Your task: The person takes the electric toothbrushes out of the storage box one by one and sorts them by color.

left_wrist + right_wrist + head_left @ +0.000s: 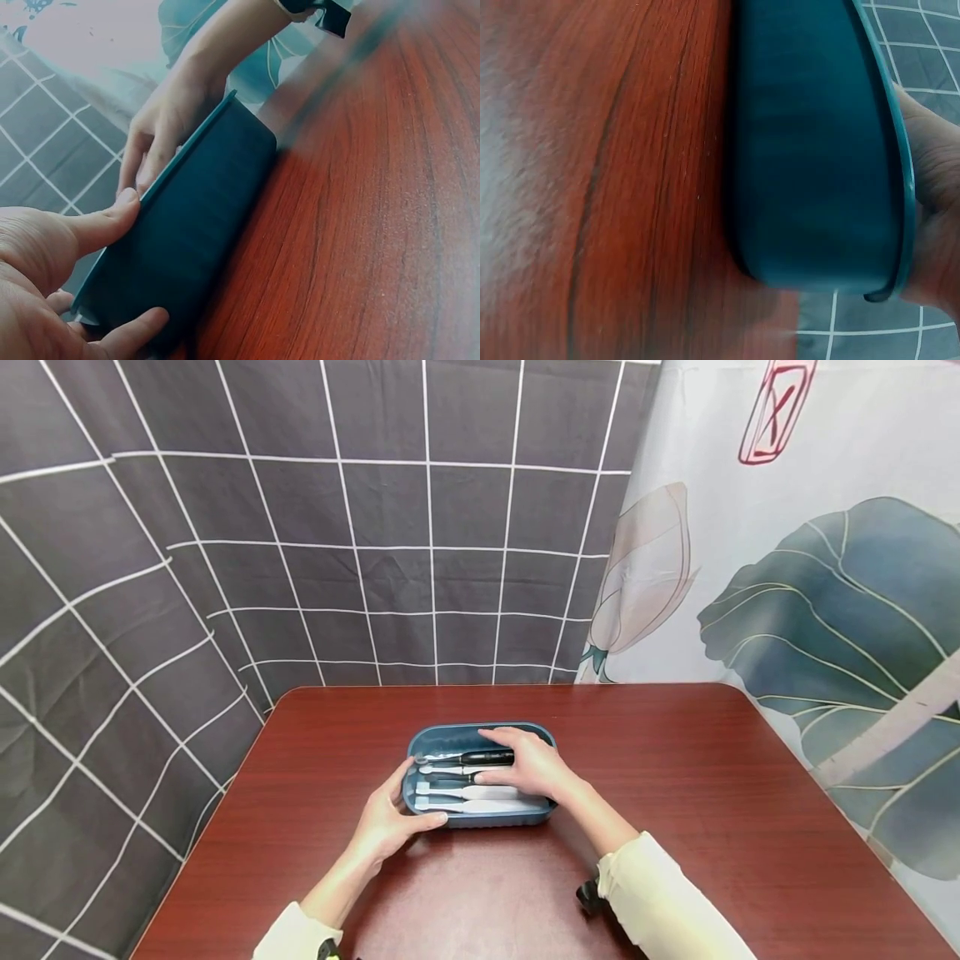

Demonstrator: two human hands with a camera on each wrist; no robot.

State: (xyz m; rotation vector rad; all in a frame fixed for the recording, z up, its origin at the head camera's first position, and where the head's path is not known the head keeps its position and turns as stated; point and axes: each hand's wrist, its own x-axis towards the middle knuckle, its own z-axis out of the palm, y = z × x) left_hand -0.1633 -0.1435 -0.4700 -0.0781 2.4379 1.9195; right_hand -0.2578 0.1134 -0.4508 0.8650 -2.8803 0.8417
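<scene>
A blue oblong box (480, 821) stands on the table with several electric toothbrushes lying side by side in it. My left hand (382, 825) grips its left end, thumb on the near rim; in the left wrist view that thumb (112, 223) presses the rim and a finger lies against the wall. My right hand (531, 766) reaches in over the handles, thumb and fingers spread apart. A black toothbrush (483, 758) lies between them, and the thumb overlaps a darker-necked one. White toothbrushes (480, 807) line the near side. The box wall (817, 150) hides the fingers in the right wrist view.
The red-brown wooden table (660, 777) extends around the box. A grey grid-patterned curtain (465, 577) hangs behind and to the left, and a white curtain with leaf prints (817, 610) to the right. Dark wrist gear (590, 897) shows at the right sleeve.
</scene>
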